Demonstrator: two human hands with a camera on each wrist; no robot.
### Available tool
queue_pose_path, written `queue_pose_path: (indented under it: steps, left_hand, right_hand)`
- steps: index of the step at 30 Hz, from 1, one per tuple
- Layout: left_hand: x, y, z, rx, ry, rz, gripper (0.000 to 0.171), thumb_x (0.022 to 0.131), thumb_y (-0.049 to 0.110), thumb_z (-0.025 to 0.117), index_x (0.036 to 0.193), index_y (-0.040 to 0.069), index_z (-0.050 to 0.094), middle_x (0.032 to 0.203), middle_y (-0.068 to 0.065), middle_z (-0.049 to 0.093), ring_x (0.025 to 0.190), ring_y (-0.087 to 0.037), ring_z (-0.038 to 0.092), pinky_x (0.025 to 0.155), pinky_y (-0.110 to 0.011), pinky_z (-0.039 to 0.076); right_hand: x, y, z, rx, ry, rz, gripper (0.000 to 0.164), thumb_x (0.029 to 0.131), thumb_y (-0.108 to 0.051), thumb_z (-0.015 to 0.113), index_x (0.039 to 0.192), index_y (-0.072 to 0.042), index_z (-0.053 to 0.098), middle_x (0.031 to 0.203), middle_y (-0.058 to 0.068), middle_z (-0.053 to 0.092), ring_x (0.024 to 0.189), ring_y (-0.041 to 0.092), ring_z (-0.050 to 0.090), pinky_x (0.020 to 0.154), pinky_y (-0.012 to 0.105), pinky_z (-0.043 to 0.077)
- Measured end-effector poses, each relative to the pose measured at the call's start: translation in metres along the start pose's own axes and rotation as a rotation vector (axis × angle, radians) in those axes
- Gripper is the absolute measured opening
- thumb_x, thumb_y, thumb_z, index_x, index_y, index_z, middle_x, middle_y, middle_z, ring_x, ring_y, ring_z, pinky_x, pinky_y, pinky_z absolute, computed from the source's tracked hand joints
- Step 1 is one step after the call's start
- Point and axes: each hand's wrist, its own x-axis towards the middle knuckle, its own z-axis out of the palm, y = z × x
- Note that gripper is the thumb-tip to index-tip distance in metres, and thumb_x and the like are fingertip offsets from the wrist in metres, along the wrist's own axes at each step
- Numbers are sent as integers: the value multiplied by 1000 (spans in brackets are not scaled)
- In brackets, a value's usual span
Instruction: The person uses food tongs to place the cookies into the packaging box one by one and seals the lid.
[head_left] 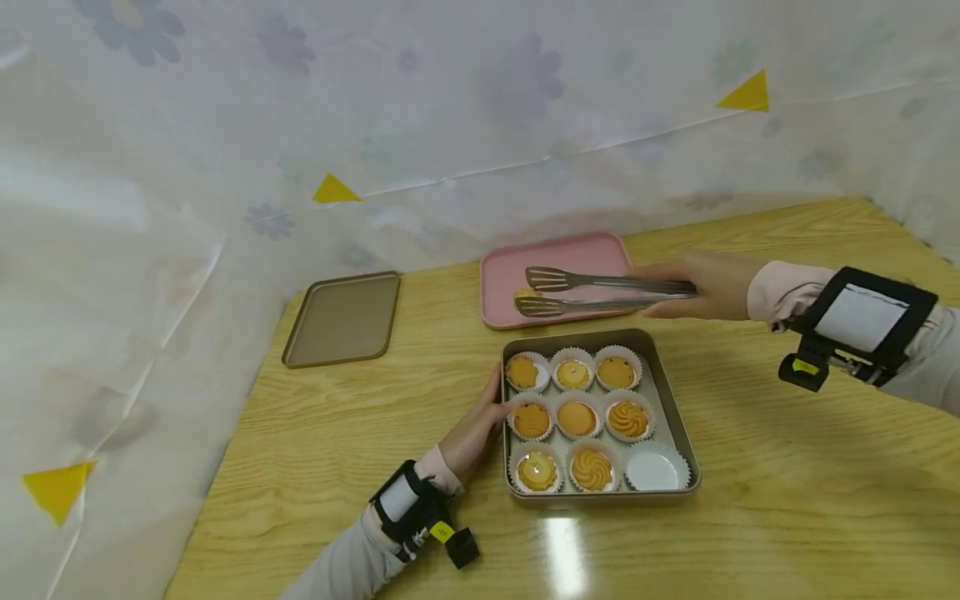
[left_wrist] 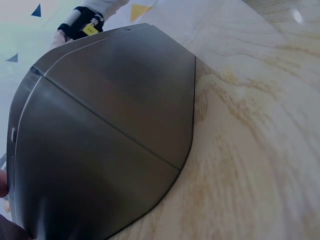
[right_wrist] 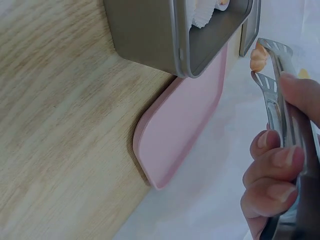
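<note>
My right hand (head_left: pixel 708 283) grips metal tongs (head_left: pixel 600 285) with slotted ends, above the pink tray (head_left: pixel 491 275). Between the tong ends is a small golden cookie (right_wrist: pixel 258 57), seen best in the right wrist view. At the left wall of a deep square baking tin (head_left: pixel 678 400), my left hand (head_left: pixel 474 429) holds the rim; only its fingertips (left_wrist: pixel 11 230) show in the left wrist view. Inside the tin, several cookies sit in white paper cups, among them a swirled cookie (head_left: pixel 628 419). One paper cup (head_left: pixel 657 467) at the front right has no cookie.
A shallow brown baking tray (head_left: pixel 345 321) lies at the table's back left. The pink tray stands just behind the tin, near the back edge. White patterned sheeting (head_left: pixel 450 100) with yellow triangles hangs behind the wooden table (head_left: pixel 322 450) and at its sides.
</note>
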Motion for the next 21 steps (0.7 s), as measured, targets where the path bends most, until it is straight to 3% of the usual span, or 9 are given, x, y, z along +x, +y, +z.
queue_pose_path:
  steps: [7,10,14,15,17,19,21]
  left_hand:
    - [0,0,-1,6,-7,8,73,96,13,38,156,11,-5,163,-10,-10,148,-26,-12,120,-48,-2]
    - [0,0,-1,14,-12,13,73,97,13,37,156,11,-6,162,-10,-11,148,-27,-13,120,-47,-2]
    - [0,0,-1,19,-15,17,73,97,13,37,156,11,-6,162,-10,-11,148,-27,-13,120,-47,-2]
    - [0,-1,-1,20,-15,19,73,97,13,37,156,11,-6,162,-10,-11,148,-27,-13,120,-47,-2]
    - [0,-1,-1,22,-13,20,73,97,13,37,156,11,-6,162,-10,-11,148,-27,-13,120,-47,-3]
    - [0,0,-1,22,-11,23,73,97,13,37,156,10,-6,162,-11,-11,148,-27,-13,119,-48,-3]
    - [0,0,-1,23,-8,21,73,97,13,37,156,11,-6,162,-10,-11,148,-27,-12,120,-47,-2]
  right_hand:
    - [-26,3,0,-48,36,-25,57,86,-25,72,135,-1,56,106,5,68,77,6,54,69,31,45]
    - [-39,6,1,-41,43,-21,57,87,-23,72,137,-2,54,86,-4,62,66,0,46,62,25,39]
    - [-56,9,2,-49,59,-10,58,86,-21,72,137,-2,54,83,-7,60,59,-4,37,59,21,33]
    - [-59,10,3,-49,61,1,58,86,-21,73,138,-3,54,89,-6,63,57,-4,36,59,21,33]
    - [-67,11,4,-77,63,12,58,85,-22,74,137,-3,55,109,4,68,64,-4,48,60,22,40]
    - [-74,11,6,-79,53,28,59,85,-23,74,137,-4,55,116,13,68,65,-3,54,62,22,45]
    - [-80,12,8,-95,57,29,58,84,-24,75,136,-5,56,124,14,65,79,-2,61,66,24,51]
